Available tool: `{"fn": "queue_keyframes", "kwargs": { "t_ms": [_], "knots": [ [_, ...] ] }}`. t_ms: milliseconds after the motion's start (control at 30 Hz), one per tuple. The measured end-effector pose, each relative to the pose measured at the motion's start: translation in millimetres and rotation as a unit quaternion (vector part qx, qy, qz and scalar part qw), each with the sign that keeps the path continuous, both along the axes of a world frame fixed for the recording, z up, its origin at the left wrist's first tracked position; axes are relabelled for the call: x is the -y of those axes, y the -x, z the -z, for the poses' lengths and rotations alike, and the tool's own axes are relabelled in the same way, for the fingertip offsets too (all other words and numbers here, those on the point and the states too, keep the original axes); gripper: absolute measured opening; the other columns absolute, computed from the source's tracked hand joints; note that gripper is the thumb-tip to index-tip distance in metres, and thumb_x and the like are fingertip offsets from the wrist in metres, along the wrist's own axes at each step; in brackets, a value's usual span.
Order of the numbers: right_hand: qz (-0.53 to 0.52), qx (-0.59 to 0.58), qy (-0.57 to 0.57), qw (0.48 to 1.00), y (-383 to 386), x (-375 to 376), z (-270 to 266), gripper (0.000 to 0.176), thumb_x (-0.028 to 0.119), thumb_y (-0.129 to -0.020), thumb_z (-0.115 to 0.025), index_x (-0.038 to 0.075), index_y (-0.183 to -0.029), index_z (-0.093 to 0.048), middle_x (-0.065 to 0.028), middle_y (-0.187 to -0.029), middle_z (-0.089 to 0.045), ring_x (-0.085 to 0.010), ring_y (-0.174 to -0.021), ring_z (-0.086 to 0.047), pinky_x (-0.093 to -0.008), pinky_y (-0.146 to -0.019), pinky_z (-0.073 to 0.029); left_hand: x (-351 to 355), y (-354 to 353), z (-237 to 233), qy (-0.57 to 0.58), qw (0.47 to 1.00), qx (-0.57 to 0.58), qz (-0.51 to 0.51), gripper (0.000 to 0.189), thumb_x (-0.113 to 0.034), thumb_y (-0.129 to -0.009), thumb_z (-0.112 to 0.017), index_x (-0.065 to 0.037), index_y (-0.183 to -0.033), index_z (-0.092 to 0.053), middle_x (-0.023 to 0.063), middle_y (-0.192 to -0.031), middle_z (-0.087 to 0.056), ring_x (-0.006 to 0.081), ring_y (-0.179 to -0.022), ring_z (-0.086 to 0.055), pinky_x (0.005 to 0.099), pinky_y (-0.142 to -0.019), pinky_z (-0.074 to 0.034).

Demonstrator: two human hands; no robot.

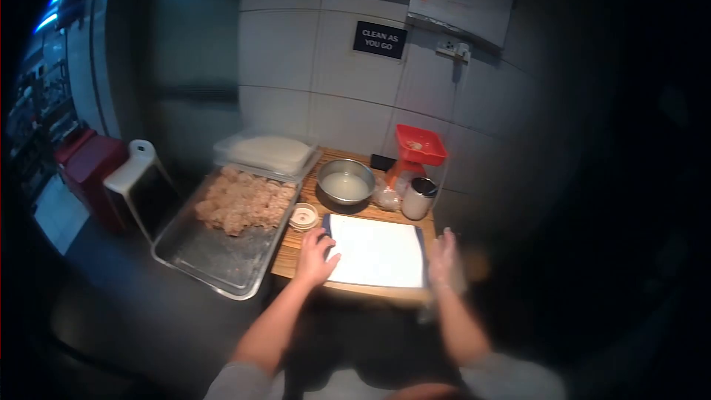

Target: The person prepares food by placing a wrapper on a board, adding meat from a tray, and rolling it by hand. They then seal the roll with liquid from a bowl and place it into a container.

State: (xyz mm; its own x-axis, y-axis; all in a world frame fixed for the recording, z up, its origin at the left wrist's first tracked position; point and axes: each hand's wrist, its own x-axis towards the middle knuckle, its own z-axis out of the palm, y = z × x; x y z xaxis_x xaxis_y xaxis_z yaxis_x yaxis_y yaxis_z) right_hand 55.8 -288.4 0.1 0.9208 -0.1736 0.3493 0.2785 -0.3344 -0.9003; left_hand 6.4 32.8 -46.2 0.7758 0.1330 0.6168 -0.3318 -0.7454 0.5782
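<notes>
While the left hand (315, 255) is laid flat on the left edge of the white cutting board (374, 252), fingers loosely spread and thumb on the white surface, the right hand (443, 255) is held edge-on just beside the board's right edge. Its fingers are seen stretched out and close together, though they are blurred; nothing is gripped by either hand. The board is set at the near end of the wooden table (295, 255), with a dark blue underlay showing at its corners. Behind it, a metal bowl (346, 180) with pale liquid is placed, and a small round tub (303, 216) is found near the left hand. A lidded jar (418, 198) and a red container (420, 144) are stood to the right of the bowl. A metal tray (222, 255) heaped with chopped meat (241, 201) is set against the table's left side.
</notes>
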Motion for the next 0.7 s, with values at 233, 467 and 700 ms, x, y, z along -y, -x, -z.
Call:
{"fn": "queue_keyframes", "kwargs": {
  "t_ms": [233, 467, 700],
  "knots": [
    [-0.015, 0.053, -0.080, 0.995, -19, 10, 30, 0.058, 0.028, -0.102, -0.049, 0.000, -0.148, -0.027, -0.0167, -0.152, -0.032, -0.0289, -0.140, -0.032, -0.0397, -0.116, -0.025, 3, 1, 2, 0.021, 1.000, 0.006, -0.003, 0.031, -0.016, -0.070, -0.080, -0.007, -0.097, -0.066, 0.0184, -0.129, -0.051, 0.0392, -0.124, -0.044, 0.0459, -0.105, -0.039],
    [-0.003, 0.061, -0.047, 0.997, -32, 14, 43, 0.048, 0.029, -0.102, -0.051, 0.006, -0.143, -0.041, -0.0057, -0.141, -0.044, -0.0147, -0.118, -0.048, -0.0330, -0.101, -0.042, 1, 8, -8, 0.014, 1.000, -0.012, 0.005, 0.031, -0.018, -0.072, -0.077, -0.007, -0.100, -0.067, 0.0171, -0.125, -0.055, 0.0379, -0.121, -0.048, 0.0459, -0.104, -0.040],
    [-0.040, 0.051, -0.038, 0.997, -30, 16, 45, 0.049, 0.030, -0.101, -0.053, 0.005, -0.142, -0.044, -0.0099, -0.132, -0.052, -0.0175, -0.114, -0.053, -0.0333, -0.100, -0.043, 0, 12, -15, 0.016, 0.999, -0.045, 0.024, 0.032, -0.024, -0.075, -0.075, -0.008, -0.102, -0.067, 0.0148, -0.120, -0.060, 0.0365, -0.120, -0.050, 0.0445, -0.103, -0.041]
  ]
}}
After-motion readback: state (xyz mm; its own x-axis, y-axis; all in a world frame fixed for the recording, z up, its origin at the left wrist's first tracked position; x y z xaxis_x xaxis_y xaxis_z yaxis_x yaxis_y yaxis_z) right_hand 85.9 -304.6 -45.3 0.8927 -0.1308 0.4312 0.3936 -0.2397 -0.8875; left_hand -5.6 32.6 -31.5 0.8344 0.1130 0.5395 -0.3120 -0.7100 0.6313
